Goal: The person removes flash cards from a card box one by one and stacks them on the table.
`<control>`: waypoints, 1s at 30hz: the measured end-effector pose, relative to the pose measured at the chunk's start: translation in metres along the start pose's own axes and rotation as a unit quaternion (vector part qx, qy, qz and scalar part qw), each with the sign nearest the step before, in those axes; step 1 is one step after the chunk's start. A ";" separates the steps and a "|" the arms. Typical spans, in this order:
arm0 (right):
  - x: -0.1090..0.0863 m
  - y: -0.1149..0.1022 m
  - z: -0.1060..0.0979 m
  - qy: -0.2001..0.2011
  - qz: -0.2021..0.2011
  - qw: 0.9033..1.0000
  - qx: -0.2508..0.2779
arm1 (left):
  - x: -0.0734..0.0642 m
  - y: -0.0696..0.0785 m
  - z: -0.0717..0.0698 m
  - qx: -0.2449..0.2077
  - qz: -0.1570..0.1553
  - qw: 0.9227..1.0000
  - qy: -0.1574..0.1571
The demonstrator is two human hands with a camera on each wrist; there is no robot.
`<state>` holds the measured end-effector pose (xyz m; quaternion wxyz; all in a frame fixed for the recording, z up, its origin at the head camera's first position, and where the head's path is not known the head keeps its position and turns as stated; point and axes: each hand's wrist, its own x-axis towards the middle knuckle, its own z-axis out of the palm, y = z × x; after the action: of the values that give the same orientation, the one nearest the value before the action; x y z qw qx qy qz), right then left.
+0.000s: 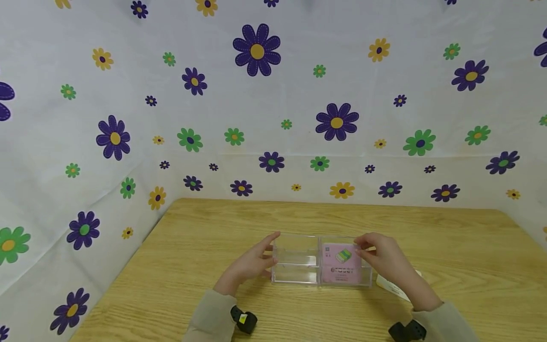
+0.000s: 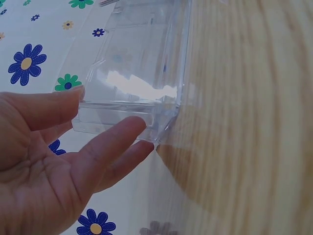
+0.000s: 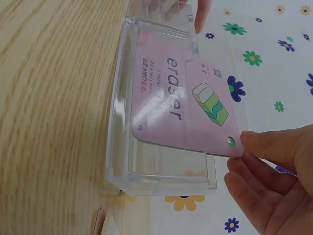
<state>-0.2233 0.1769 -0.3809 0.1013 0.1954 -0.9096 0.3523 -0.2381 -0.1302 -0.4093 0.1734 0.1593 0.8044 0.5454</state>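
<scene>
A clear plastic box (image 1: pixel 296 274) with two side-by-side compartments stands on the table. In its right compartment is a pink flash card (image 3: pixel 166 93), printed with the word "eraser" and a picture of a green and white eraser. My right hand (image 1: pixel 382 256) pinches a corner of this card near its punched hole, thumb on the printed face. The card's lower part sits behind the box's clear front wall. At the box's left end, my left hand (image 1: pixel 252 263) touches the side with extended, spread fingers, as the left wrist view (image 2: pixel 54 171) also shows.
A pale card (image 1: pixel 394 289) lies on the wooden table (image 1: pixel 213 228) right of the box, partly under my right forearm. Flower-printed white cloth (image 1: pixel 295 95) hangs behind the table and along its sides. A black strap-on device (image 1: pixel 244 320) sits at my left wrist.
</scene>
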 end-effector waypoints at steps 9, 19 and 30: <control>-0.003 -0.005 -0.001 0.003 0.002 1.000 -0.014 | -0.001 0.001 0.001 -0.009 -0.003 1.000 -0.001; -0.002 -0.005 -0.001 0.008 -0.008 1.000 -0.022 | 0.000 0.000 0.002 0.002 0.001 1.000 0.005; -0.001 -0.006 -0.004 0.020 -0.015 0.998 -0.051 | -0.001 0.001 0.001 0.013 0.004 1.000 0.009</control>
<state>-0.2192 0.1756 -0.3749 0.1346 0.1961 -0.9211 0.3081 -0.2369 -0.1292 -0.4087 0.1621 0.1595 0.8122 0.5373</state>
